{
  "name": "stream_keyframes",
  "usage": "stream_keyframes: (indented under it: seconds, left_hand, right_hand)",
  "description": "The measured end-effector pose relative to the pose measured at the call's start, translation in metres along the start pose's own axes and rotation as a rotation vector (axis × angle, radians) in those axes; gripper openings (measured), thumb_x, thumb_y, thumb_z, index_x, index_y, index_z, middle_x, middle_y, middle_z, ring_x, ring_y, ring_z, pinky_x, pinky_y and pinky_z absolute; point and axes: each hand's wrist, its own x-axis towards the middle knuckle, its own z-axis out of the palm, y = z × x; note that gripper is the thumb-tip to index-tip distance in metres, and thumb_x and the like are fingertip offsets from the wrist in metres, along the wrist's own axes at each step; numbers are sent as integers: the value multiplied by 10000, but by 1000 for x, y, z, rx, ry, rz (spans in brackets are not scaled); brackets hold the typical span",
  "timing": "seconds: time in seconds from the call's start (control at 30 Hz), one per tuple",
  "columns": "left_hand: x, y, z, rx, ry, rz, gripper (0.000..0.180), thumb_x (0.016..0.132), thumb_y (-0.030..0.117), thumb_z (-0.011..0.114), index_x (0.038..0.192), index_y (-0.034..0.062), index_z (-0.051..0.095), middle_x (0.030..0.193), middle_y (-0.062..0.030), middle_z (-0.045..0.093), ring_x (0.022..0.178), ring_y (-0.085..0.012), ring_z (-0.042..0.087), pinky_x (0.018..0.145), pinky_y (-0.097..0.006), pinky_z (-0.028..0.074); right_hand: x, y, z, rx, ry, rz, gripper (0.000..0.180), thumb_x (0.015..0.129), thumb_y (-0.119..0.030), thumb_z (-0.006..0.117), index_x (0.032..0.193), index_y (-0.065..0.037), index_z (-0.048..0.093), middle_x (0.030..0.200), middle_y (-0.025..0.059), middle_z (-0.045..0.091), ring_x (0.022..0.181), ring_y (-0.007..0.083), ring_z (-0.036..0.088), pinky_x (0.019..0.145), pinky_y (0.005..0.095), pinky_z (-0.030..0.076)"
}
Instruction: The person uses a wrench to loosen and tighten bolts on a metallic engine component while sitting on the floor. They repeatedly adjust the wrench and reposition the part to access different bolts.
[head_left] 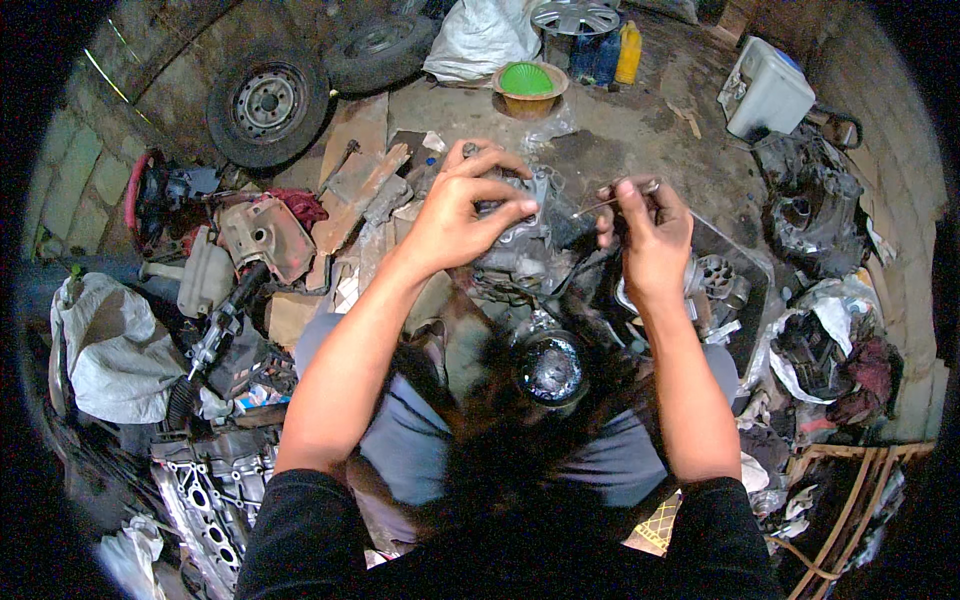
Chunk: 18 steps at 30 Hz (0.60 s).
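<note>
A grey cast-metal engine part (530, 245) lies in front of me, between my two hands. Bent over its upper left side, my left hand (470, 205) is closed, with thumb and fingertips against the metal. My right hand (655, 225) is held to the right of the part, thumb and fingers pinched on a thin metal rod (592, 209). The rod's tip points left toward the part, apart from it. My fingers hide the rod's other end. Nearer my lap stands a dark round container (553, 368) with a shiny, wet-looking surface.
Wheels with tyres (268, 103), a white sack (485, 40) and a basin with a green basket (528, 80) stand far off. Metal parts, including a cylinder head (205, 505), crowd the left. At right are a dark casting (810, 205) and a white box (768, 88).
</note>
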Motion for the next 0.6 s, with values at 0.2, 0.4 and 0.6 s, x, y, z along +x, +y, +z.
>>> stream_keyframes:
  seconds: [0.2,0.4,0.6]
  left_hand:
    - [2,-4,-1,-187,28,-38,259,997,210,582,1034,38,772,1096,-123,737,1089,-289,628,1046,-427,412]
    - [0,-4,-2,-252,52,-15,434,1061,329,447,1033,35,765,1082,-141,734,1100,-308,623,1069,-439,394]
    - [-1,-5,-3,-242,49,-42,491,1062,386,425,1040,32,764,1081,-155,725,1102,-329,611,1084,-458,375]
  right_hand:
    - [-24,0,11,-442,-205,-865,196,784,68,769,960,16,701,988,164,743,879,279,736,775,360,595]
    - [-41,25,16,-493,-323,-890,417,680,55,784,1074,-76,745,1111,131,723,917,269,732,765,347,611]
    - [-50,24,21,-520,-374,-807,356,733,27,815,1076,-56,768,1079,147,722,953,269,718,816,346,599]
